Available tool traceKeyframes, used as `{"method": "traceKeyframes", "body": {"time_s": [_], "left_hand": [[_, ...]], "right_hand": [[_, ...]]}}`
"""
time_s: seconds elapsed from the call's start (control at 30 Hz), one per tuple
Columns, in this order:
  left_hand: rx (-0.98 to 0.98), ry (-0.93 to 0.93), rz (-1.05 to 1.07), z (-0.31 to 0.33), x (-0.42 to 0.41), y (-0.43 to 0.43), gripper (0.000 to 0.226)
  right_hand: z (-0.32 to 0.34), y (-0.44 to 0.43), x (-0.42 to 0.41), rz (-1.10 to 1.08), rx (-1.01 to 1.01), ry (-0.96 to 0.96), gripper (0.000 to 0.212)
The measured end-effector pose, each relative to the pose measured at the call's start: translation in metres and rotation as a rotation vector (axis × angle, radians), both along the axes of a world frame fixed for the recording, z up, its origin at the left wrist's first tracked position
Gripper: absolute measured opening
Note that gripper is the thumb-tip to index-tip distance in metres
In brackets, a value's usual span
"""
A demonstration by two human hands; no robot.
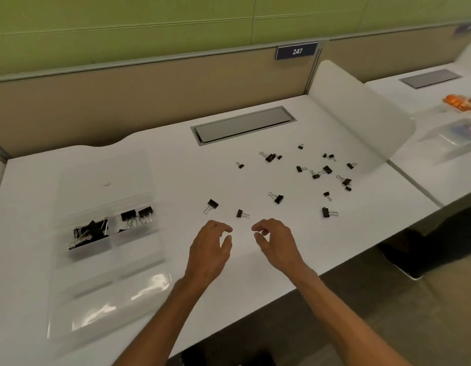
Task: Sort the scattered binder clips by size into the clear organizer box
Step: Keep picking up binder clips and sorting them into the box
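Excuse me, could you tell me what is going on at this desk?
A person is sorting black binder clips into a clear organizer box on the white desk. Two of its compartments already hold clips: a pile in one, a few in the next. Many more lie scattered to the right. The left hand and right hand hover empty, fingers loosely curled, just short of the nearest clip.

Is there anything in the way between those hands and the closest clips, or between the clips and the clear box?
Nothing visible. Both the left hand and right hand hang just short of the nearest binder clip; only bare desk lies between it and the organizer box at left.
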State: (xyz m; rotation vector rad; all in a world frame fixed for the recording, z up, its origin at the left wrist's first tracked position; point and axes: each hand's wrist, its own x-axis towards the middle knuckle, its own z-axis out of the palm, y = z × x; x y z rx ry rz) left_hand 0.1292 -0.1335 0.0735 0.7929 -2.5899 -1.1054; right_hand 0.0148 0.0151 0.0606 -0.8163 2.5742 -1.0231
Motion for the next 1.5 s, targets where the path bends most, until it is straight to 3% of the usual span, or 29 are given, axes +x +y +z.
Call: {"method": "traceKeyframes", "body": {"time_s": [0.37,0.67,1.0,1.2,1.5], "left_hand": [[-0.013,0.054,-0.101,0.01,-0.045,0.136,0.022],[-0.04,0.021,-0.191,0.006,-0.101,0.162,0.022],[0.0,0.095,-0.078,-0.014,-0.203,0.127,0.022],[-0.031,0.033,-0.001,-0.037,-0.283,0.068,0.035],[-0.354,-0.322,-0.225,-0.074,-0.388,-0.025,0.059]], "right_hand": [[0.022,0.166,-0.046,-0.074,-0.003,0.03,0.018],[0.027,0.213,-0.106,-0.176,-0.028,0.02,0.018],[0.009,0.186,-0.217,-0.121,-0.039,0.002,0.017],[-0.004,0.147,-0.285,-0.027,-0.058,-0.027,0.017],[-0.017,0.112,-0.333,0.017,-0.101,-0.11,0.017]]}}
